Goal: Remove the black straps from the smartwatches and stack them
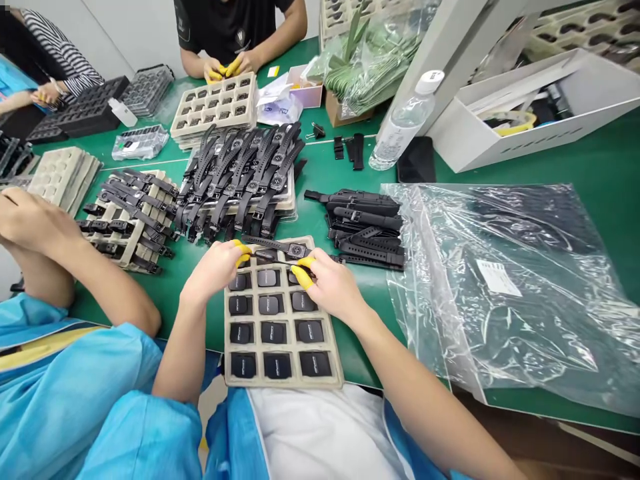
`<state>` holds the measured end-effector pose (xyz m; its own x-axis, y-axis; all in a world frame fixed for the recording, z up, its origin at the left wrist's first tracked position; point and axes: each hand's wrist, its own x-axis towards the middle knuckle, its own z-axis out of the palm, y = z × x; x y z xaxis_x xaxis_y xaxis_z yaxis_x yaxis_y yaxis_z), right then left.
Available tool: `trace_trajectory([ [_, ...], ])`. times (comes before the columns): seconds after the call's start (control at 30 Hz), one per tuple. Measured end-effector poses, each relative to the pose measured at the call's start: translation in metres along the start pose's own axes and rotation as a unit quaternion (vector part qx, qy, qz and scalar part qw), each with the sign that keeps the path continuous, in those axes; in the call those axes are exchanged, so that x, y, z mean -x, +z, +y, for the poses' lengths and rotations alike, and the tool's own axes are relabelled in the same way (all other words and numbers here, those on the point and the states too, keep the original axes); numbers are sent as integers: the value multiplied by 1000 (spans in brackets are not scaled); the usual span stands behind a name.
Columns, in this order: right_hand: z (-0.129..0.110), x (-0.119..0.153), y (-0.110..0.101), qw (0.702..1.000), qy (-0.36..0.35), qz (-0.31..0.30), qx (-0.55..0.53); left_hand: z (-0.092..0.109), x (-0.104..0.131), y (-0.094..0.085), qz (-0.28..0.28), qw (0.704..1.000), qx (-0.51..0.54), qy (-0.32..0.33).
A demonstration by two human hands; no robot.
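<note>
Both of my hands, with yellow finger covers, are over the far end of a beige tray [257, 320] that holds several dark square watch faces in its compartments. Between them is a black watch part with a strap. My left hand [220, 263] pinches its left end, and my right hand [325, 277] grips its right end. Just beyond lies a strapped watch [297, 251] with its round sensor side up. To the right, a pile of black straps [367, 223] lies partly in a clear plastic bag [520, 287].
Watches with straps [245, 173] are heaped on trays ahead. A bottle [407, 123], black phone [418, 160] and white box [540, 127] stand or lie back right. A co-worker's arm [100, 267] is at left; another person's hands [230, 69] are across the table.
</note>
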<state>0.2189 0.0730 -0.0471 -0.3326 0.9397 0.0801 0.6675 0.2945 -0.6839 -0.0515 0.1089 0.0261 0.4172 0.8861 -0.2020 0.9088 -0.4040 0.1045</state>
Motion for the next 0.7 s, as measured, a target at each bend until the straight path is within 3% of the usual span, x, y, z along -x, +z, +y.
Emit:
trace_trajectory([
  [0.17,1,-10,13,992,2,-3,126,-22,-11,23,36,996,75,4],
  [0.3,8,-15,23,987,-8,35,159,-33,-20,43,55,998,29,5],
  [0.5,15,-18,29,982,-21,90,164,-30,-21,63,109,994,23,3],
  [0.7,17,-16,17,981,-19,133,140,-21,-10,74,226,974,8,-20],
])
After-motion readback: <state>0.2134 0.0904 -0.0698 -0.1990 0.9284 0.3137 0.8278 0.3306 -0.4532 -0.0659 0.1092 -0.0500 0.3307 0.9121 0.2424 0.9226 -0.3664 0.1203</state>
